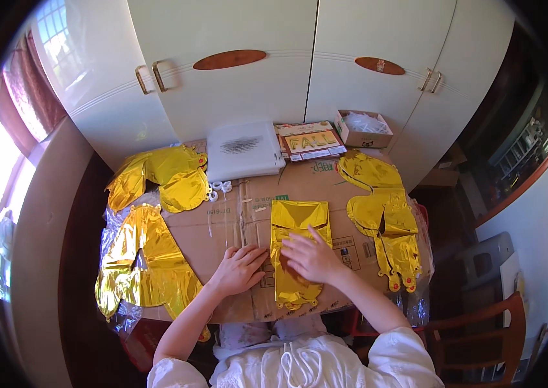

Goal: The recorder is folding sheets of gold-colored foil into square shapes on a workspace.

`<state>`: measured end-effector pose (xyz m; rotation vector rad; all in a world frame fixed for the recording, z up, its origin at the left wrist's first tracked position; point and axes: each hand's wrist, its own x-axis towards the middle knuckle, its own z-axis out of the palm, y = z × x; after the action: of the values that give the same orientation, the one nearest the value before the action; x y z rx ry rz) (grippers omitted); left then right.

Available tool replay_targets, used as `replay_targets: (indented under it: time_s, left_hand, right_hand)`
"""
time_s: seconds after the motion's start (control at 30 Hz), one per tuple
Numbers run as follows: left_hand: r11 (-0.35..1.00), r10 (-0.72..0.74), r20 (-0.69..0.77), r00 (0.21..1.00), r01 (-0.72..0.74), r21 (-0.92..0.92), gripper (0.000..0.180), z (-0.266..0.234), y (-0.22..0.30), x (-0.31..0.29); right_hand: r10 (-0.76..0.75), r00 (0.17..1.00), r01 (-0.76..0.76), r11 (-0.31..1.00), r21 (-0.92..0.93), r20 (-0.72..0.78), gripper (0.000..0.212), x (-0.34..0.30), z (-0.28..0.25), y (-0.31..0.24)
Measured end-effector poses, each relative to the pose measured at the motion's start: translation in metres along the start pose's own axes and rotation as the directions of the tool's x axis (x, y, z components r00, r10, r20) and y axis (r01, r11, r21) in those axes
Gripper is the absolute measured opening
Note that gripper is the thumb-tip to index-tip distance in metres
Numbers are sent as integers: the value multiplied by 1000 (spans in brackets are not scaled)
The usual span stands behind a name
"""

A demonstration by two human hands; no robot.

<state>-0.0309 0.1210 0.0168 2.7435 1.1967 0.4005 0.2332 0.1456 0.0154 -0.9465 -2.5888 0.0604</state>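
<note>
A flat, uninflated gold foil balloon (296, 249) lies on a sheet of brown corrugated cardboard (235, 220) that covers the table, close to the near edge and just right of its middle. The foil is glossy, creased and mirror-bright, roughly rectangular at the top and scalloped at its lower end. The right hand (313, 258) rests palm-down on the balloon's middle, fingers spread and flat, pressing rather than gripping. The left hand (238, 268) lies flat on the bare cardboard just left of the balloon, fingers extended and slightly parted, holding nothing. Crumpled gold foil balloons (144, 258) are heaped along the left edge, with more at the far left corner. Another gold foil shape (384, 220) runs along the right edge. At the far edge sit a white plastic packet (245, 150), a printed card pack (309, 141) and a small open cardboard box (362, 129). White cupboard doors (248, 58) stand behind the table.
</note>
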Motion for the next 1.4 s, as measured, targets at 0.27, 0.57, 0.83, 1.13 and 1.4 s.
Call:
replay_targets:
  time_s: [0.27, 0.57, 0.83, 1.13, 1.4]
  left_hand:
    - [1000, 2, 11, 1000, -3, 1, 49, 5, 4, 0]
    - [1000, 6, 29, 1000, -6, -21, 48, 3, 6, 2]
    - [999, 9, 32, 999, -8, -49, 49, 0, 8, 4]
    - [996, 80, 32, 996, -82, 47, 50, -5, 14, 2]
    - [965, 253, 126, 959, -260, 46, 54, 6, 35, 10]
  right_hand:
    - [9, 1000, -9, 1000, 6, 15, 38, -21, 23, -23]
    - [4, 1000, -4, 1000, 5, -15, 36, -17, 24, -26]
    - [-3, 1000, 3, 1000, 7, -24, 33, -15, 23, -28]
    - [177, 976, -166, 982, 91, -130, 31, -27, 0, -1]
    - [324, 940, -327, 945, -9, -111, 34, -55, -7, 61]
